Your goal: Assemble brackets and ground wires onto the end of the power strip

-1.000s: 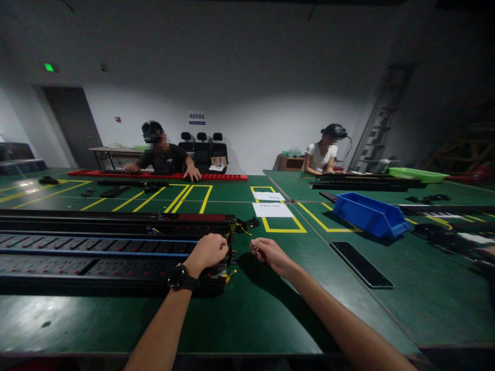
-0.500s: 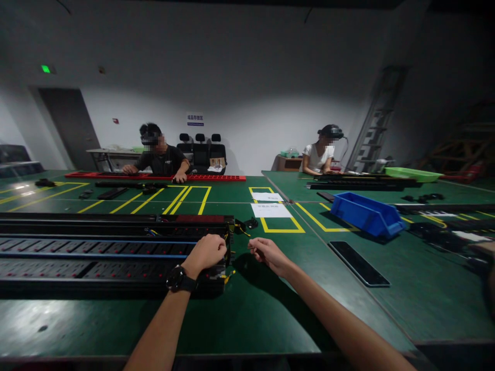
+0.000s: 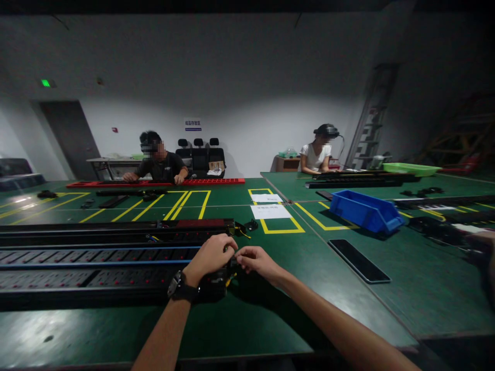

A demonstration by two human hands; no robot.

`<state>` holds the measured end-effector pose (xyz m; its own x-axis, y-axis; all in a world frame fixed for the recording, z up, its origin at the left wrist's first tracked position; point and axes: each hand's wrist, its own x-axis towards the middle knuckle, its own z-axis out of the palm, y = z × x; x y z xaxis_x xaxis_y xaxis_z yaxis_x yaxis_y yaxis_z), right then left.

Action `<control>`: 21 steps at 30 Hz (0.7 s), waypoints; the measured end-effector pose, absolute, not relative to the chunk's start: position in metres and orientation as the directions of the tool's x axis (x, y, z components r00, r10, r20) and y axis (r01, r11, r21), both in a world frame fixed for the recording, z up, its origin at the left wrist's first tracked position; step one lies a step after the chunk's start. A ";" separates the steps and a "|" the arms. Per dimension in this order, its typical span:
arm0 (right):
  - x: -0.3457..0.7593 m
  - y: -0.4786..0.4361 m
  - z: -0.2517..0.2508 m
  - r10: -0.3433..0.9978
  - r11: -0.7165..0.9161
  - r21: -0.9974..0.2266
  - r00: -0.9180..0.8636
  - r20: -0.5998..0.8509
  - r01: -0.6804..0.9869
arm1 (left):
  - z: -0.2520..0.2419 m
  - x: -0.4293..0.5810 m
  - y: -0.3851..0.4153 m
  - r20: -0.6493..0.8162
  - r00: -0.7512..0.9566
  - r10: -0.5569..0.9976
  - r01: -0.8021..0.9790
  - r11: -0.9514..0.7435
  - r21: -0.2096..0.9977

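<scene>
Long black power strips with rows of sockets and red dots lie side by side on the left of the table. My left hand point(image 3: 212, 255), a watch on its wrist, is closed over the right end of the blue-edged power strip point(image 3: 147, 254). Touching that same end, or very near it, my right hand point(image 3: 258, 262) pinches thumb and forefinger together; what is between them is too small to make out. The nearer power strip point(image 3: 127, 277) has yellow wires point(image 3: 231, 279) coming out of its end, below my hands. My fingers hide the end of the blue-edged strip.
A phone point(image 3: 359, 261) and a blue bin point(image 3: 365, 211) are to the right. Paper sheets point(image 3: 270, 211) lie ahead on the green table point(image 3: 301, 309). Across it, two people point(image 3: 164, 162) point(image 3: 319, 154) work, one at a red rail point(image 3: 216, 181). A hand shows at the right edge.
My right hand has moved left from open space up to the strip's end, its pinch still closed. My left hand has shifted slightly right, and the two hands now nearly meet.
</scene>
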<state>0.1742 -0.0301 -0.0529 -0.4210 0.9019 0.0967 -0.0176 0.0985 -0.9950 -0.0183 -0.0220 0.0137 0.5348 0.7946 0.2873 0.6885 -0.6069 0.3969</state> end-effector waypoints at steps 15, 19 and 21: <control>0.171 -0.037 -0.055 0.861 -0.009 -0.979 -0.500 0.096 -0.203 | 0.020 -0.027 -0.049 0.167 0.638 0.752 0.590 -0.616 0.521; 0.174 -0.036 -0.054 0.858 0.006 -0.983 -0.505 0.100 -0.185 | 0.017 -0.028 -0.051 0.131 0.617 0.776 0.593 -0.568 0.571; 0.175 -0.036 -0.055 0.857 0.015 -0.986 -0.505 0.099 -0.167 | 0.016 -0.029 -0.051 0.127 0.604 0.787 0.593 -0.550 0.588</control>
<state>0.1748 -0.0356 -0.0546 -0.5052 0.8573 0.0987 -0.1673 0.0149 -0.9858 -0.0290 -0.0508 0.0161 0.6035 0.7871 0.1274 0.5933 -0.5501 0.5877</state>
